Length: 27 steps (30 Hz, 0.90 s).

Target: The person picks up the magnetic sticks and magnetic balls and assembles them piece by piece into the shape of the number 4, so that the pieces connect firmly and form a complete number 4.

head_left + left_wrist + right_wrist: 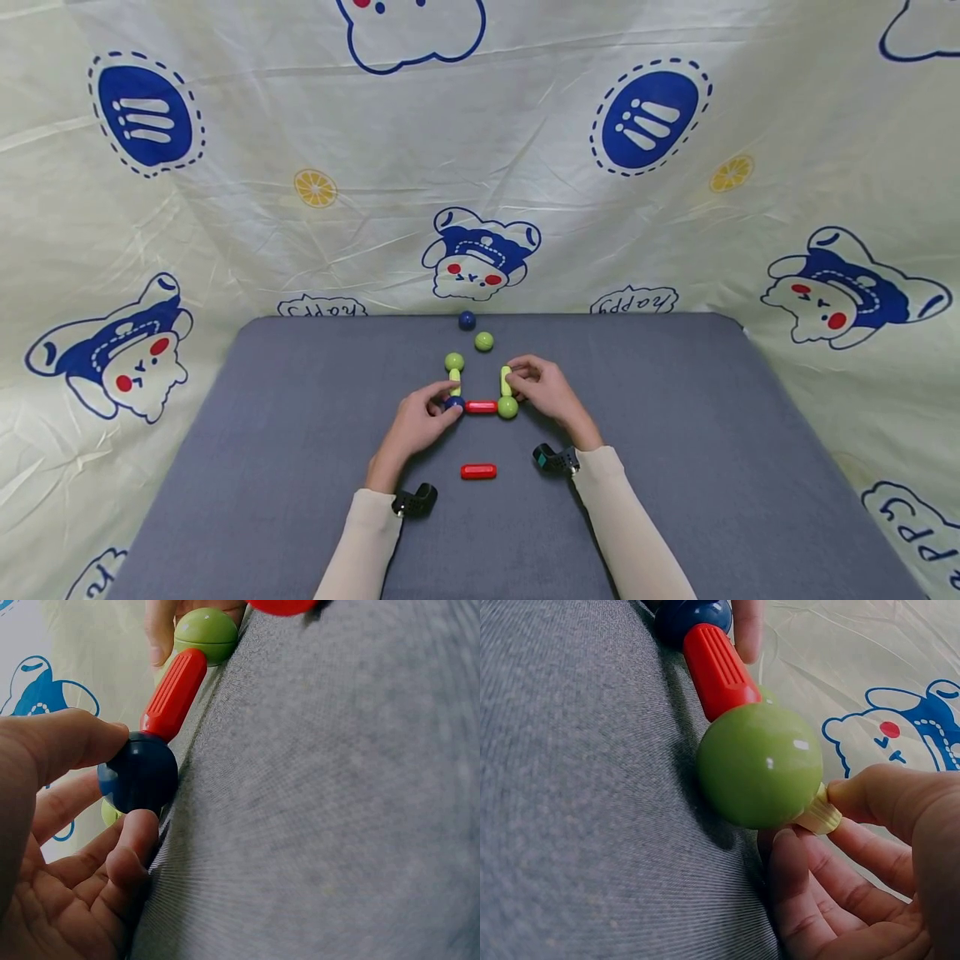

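Note:
My left hand [417, 423] pinches a dark blue ball [139, 776] between thumb and fingers. A ridged red rod [481, 407] runs from that ball to a green ball [759, 766] on the right. From the green ball a yellow-green rod [506, 380] points toward the far edge, and my right hand [551, 392] grips it with thumb and fingertips. On the left side another yellow-green rod [455, 377], partly behind my left fingers, leads from the blue ball to a second green ball [453, 362]. Together the pieces form a U opening away from me.
Beyond the U lie a loose green ball [483, 342] and, close to the far edge, a loose blue ball [467, 321]. A separate red rod [478, 472] rests between my forearms on the grey tabletop [300, 467]. Behind hangs a printed pale curtain [480, 133].

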{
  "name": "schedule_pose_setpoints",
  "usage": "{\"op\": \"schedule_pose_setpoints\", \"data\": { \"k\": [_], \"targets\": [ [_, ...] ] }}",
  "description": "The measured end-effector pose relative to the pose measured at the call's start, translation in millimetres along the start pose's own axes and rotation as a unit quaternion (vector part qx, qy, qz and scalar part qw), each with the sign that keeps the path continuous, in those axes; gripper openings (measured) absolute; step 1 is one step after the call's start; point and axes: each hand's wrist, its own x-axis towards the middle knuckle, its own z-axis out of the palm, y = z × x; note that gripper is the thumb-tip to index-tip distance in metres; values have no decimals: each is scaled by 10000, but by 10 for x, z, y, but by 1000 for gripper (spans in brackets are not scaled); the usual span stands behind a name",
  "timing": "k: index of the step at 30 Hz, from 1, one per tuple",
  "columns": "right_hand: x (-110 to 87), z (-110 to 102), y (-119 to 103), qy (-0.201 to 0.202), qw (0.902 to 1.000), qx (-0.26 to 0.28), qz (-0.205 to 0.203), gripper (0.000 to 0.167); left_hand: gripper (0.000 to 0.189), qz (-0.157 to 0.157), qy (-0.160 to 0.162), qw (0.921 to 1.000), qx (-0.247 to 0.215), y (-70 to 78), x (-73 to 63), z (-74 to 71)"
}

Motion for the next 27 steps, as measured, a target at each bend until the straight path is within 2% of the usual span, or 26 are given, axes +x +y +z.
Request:
{"op": "schedule_pose_setpoints", "data": {
  "k": [27],
  "targets": [
    [-26,-13,-29,-26,9998,-202,17,33,38,-2,37,10000,47,-2,4,4]
  ]
}}
